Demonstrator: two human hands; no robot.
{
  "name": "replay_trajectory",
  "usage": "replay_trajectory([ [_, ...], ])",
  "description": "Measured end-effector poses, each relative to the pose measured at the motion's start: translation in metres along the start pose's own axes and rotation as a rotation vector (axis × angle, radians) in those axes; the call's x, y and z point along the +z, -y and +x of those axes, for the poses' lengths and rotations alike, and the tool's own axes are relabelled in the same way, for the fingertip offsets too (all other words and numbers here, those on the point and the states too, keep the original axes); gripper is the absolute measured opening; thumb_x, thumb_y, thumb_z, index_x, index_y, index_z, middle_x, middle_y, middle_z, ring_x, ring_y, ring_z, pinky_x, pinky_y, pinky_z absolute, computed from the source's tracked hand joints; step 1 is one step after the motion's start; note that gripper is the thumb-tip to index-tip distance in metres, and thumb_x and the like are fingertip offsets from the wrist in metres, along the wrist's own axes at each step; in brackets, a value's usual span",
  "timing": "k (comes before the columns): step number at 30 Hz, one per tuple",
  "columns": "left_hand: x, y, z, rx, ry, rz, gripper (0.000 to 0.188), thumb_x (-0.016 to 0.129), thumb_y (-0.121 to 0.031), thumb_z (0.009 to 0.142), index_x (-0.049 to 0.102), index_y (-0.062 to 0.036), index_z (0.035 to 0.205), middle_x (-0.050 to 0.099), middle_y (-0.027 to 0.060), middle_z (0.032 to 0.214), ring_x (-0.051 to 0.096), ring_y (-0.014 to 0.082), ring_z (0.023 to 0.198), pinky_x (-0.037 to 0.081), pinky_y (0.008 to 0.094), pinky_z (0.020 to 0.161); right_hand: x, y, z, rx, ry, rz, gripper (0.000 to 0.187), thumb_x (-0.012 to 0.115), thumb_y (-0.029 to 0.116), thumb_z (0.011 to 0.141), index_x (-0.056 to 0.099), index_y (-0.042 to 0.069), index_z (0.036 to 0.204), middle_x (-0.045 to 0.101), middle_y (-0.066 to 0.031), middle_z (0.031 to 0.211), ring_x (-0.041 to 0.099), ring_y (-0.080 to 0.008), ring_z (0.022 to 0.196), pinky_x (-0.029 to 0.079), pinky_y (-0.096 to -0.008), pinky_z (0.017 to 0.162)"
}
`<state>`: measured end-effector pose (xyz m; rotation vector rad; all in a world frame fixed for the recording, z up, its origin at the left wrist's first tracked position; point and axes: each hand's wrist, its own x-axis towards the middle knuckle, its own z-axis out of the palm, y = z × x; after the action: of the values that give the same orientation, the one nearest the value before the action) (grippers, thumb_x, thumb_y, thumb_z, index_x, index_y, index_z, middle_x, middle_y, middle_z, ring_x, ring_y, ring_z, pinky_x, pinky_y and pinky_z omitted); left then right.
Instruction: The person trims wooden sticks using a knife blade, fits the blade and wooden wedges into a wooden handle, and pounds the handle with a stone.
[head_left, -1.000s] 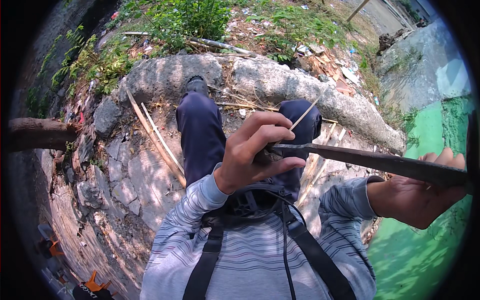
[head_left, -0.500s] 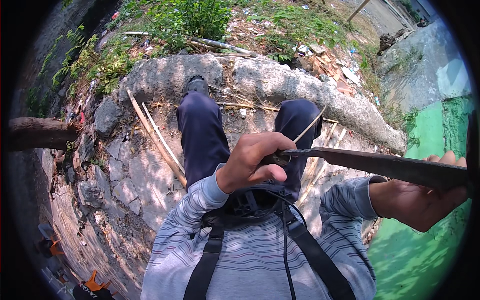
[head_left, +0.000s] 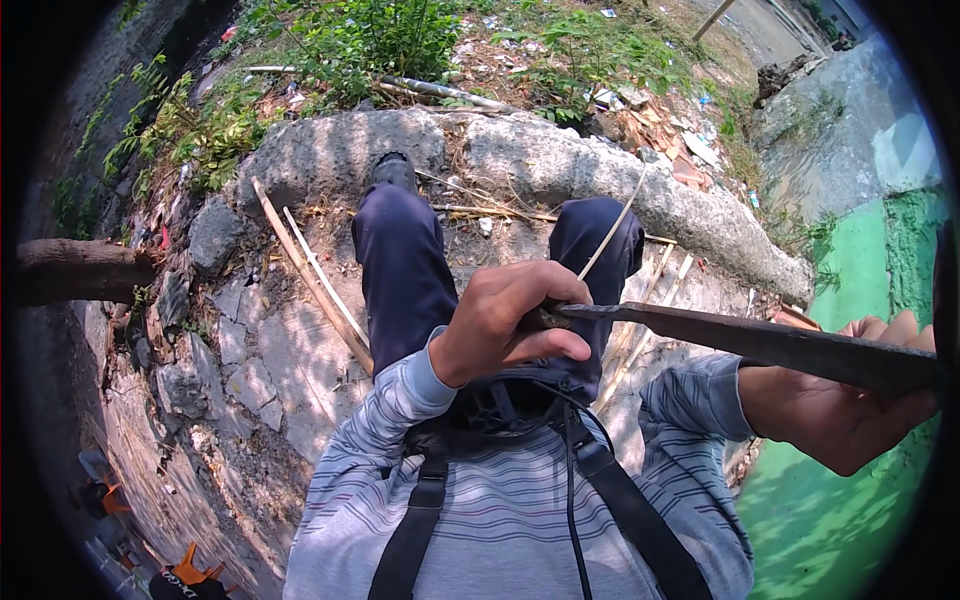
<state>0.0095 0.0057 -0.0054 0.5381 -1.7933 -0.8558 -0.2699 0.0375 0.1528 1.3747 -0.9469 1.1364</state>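
A long dark machete point(head_left: 770, 343) lies across in front of me, its narrow end to the left and its broad end to the right. My left hand point(head_left: 505, 325) is closed around the narrow end, with part of the handle hidden under the fingers. From that same grip a thin pale bamboo strip point(head_left: 615, 228) slants up and to the right; whether the fingers hold it or it lies behind them is unclear. My right hand point(head_left: 850, 395) is closed on the broad end, fingers behind the blade, near the dark right rim of the picture.
Split bamboo sticks point(head_left: 310, 275) lie on the cracked stone ground left of my legs, others point(head_left: 640, 320) to the right. A rough concrete kerb point(head_left: 560, 160) curves ahead, with plants and litter beyond. A green surface point(head_left: 800, 520) is at right; a tree trunk point(head_left: 80, 268) at left.
The bamboo strip has swung to a steeper angle and more of it shows above my left hand. The machete has shifted slightly, its narrow end a little lower. Both hands keep their grip.
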Motion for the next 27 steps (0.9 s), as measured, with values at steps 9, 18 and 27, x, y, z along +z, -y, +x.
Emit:
replay_trajectory([
  [9, 0.004, 0.001, 0.0, 0.026, -0.082, -0.024, 0.053, 0.084, -0.045, 0.077, 0.064, -0.0046, 0.105, 0.068, 0.0058, 0.086, 0.067, 0.0201, 0.068, 0.05, 0.0301, 0.058, 0.012, 0.02, 0.012, 0.154, -0.015, 0.2, 0.046, 0.051, 0.032, 0.11, 0.044, -0.013, 0.115, 0.067, -0.0307, 0.088, 0.057, -0.0192, 0.058, 0.043, -0.0265, 0.044],
  [18, -0.003, -0.001, 0.001, 0.006, -0.028, -0.028, 0.067, 0.072, -0.063, 0.078, 0.063, -0.0016, 0.102, 0.073, 0.0105, 0.085, 0.076, 0.0233, 0.079, 0.057, 0.0299, 0.064, 0.019, 0.024, 0.015, -0.061, -0.049, -0.061, 0.05, 0.052, 0.03, 0.109, 0.052, -0.019, 0.103, 0.069, -0.0311, 0.084, 0.058, -0.0185, 0.053, 0.045, -0.0261, 0.039],
  [27, -0.001, -0.005, 0.0, 0.008, -0.026, 0.067, 0.066, 0.071, -0.064, 0.078, 0.065, -0.0027, 0.102, 0.074, 0.0099, 0.086, 0.075, 0.0242, 0.077, 0.058, 0.0307, 0.065, 0.015, 0.019, 0.017, -0.023, -0.051, -0.034, 0.041, 0.056, 0.022, 0.107, 0.057, -0.018, 0.103, 0.069, -0.0268, 0.088, 0.06, -0.02, 0.058, 0.049, -0.0266, 0.043],
])
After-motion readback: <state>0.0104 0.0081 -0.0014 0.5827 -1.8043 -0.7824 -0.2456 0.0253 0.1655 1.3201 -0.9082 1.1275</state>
